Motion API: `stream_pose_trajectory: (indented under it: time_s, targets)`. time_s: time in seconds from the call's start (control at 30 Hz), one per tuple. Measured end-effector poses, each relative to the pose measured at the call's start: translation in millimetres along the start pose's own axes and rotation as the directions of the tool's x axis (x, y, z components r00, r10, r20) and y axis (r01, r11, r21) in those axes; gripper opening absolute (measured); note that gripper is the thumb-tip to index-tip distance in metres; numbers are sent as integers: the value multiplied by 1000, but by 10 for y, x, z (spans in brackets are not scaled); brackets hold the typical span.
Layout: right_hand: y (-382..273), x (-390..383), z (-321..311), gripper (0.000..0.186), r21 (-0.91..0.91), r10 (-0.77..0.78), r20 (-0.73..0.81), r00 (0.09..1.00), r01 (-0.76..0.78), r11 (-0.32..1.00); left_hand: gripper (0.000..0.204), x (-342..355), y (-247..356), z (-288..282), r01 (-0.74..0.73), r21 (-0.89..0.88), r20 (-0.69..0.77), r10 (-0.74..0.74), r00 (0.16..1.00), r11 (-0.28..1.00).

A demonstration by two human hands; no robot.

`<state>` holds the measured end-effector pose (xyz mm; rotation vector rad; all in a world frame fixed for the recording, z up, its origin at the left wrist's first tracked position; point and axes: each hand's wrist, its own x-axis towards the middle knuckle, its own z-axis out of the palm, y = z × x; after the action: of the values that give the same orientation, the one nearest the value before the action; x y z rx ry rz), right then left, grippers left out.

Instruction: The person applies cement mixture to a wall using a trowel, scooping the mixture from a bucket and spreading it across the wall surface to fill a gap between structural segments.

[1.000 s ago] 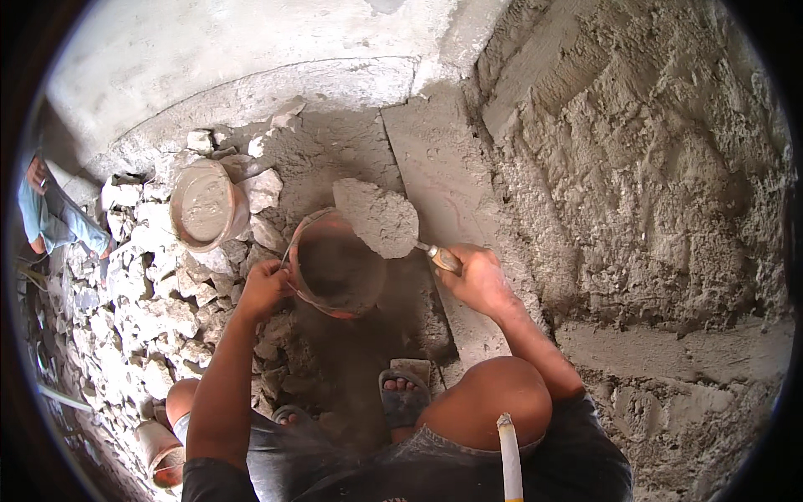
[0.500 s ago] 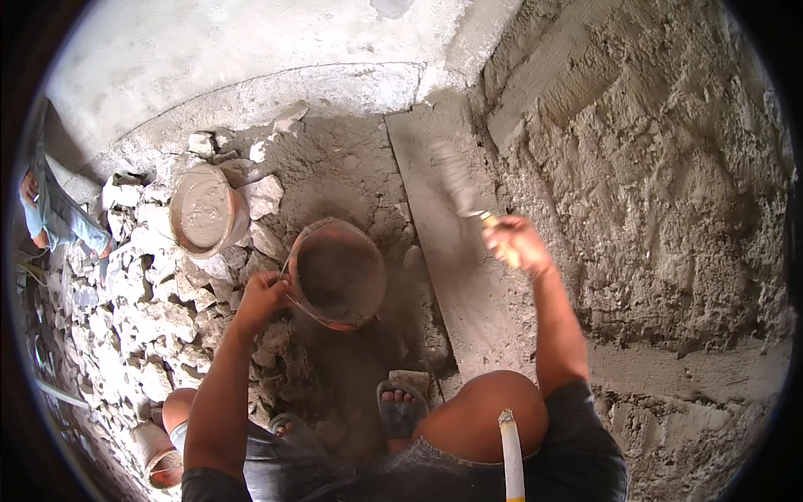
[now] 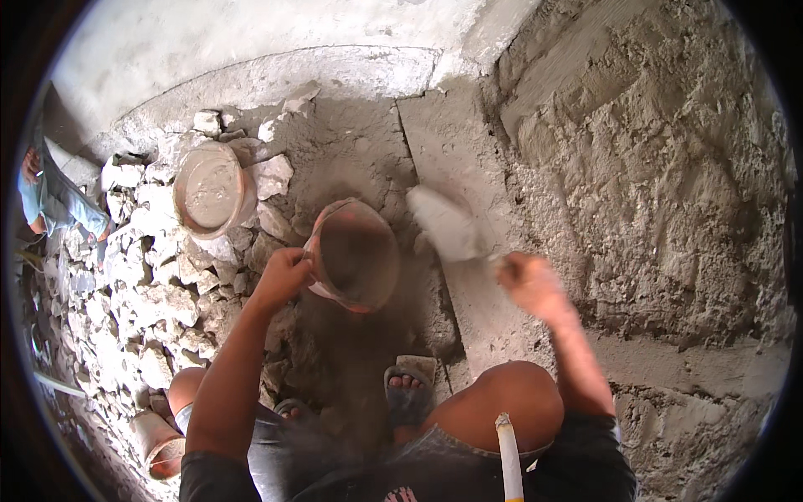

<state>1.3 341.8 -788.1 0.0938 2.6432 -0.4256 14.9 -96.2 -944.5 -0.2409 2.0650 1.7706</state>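
My left hand (image 3: 286, 274) is closed at the left rim of an orange-brown bucket (image 3: 365, 304), which tilts so that its dark inside faces me. How much mortar lies inside is hard to make out. To the right of the bucket, my right hand (image 3: 533, 284), smeared by motion, grips a trowel (image 3: 445, 224) by its handle. The trowel's pale, blurred blade points up and left toward the bucket, apart from its rim. Below the blade runs a flat, straight-edged strip (image 3: 481, 322) smeared with mortar.
A second bucket (image 3: 249, 197), full of grey mortar, stands on broken stones (image 3: 159, 322) at the left. Another bucket (image 3: 150, 435) lies lower left. A rough mortared wall (image 3: 644, 192) rises at the right. A person (image 3: 75, 209) is at the far left. A cigarette (image 3: 508, 456) juts up from below.
My right hand has swung the trowel down from over the strip, closer to the bucket's right side. My left hand keeps its hold on the bucket. The whole view has shifted slightly.
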Motion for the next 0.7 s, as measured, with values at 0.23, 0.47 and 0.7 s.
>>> stream_pose_trajectory:
  time_s: [0.23, 0.47, 0.7]
  targets:
    - [-553, 526, 1371, 28, -527, -386, -244, 890, 212, 823, 22, -172, 138, 349, -143, 372, -2, 154, 988, 917]
    - [-599, 414, 1876, 18, -562, -401, 81, 912, 374, 737, 20, -336, 168, 349, -176, 450, -21, 208, 978, 875]
    - [-528, 574, 1763, 19, -382, -256, -174, 951, 174, 907, 20, -368, 98, 479, -235, 443, 28, 249, 968, 865]
